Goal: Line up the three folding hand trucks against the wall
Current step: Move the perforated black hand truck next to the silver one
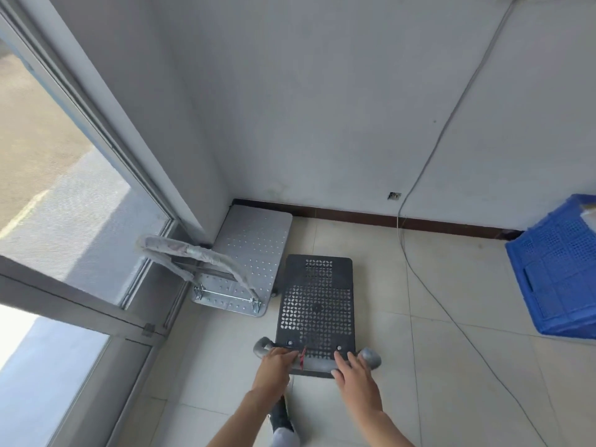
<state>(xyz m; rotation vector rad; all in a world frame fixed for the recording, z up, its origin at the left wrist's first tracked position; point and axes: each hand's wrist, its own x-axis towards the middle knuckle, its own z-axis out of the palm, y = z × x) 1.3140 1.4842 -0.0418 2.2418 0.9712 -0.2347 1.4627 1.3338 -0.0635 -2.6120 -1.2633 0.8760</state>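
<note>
Nearest the camera, a shoe point(281, 414) is seen on the tiled floor point(467, 366) between the two forearms. Just beyond, the grey handle point(317, 358) of the black truck point(317, 304) is gripped by both hands: the left hand point(275, 362) is wrapped over the bar near its left bend, and the right hand point(354, 371) is laid over it near the right bend, fingers curled down across the bar. A red tag point(302, 359) is seen on the handle between them. The two-handed grip at the bar's ends is judged to be for steering, so that the deck can be kept square to the wall.

The black deck is pointed towards the wall point(322, 108), its far edge short of the dark skirting point(419, 222) and not yet touching it. Just to its left, the silver truck point(254, 250) is already parked in the corner, its far edge against the skirting and its wrapped handle point(190, 253) raised beside the window frame point(106, 304). The black truck is apparently being set alongside it to form the row. A third truck is not in view.

Further right, a cable point(416, 269) is trailed down the wall and across the floor, and a blue crate point(561, 272) is stood near the wall, well apart from the trucks.
</note>
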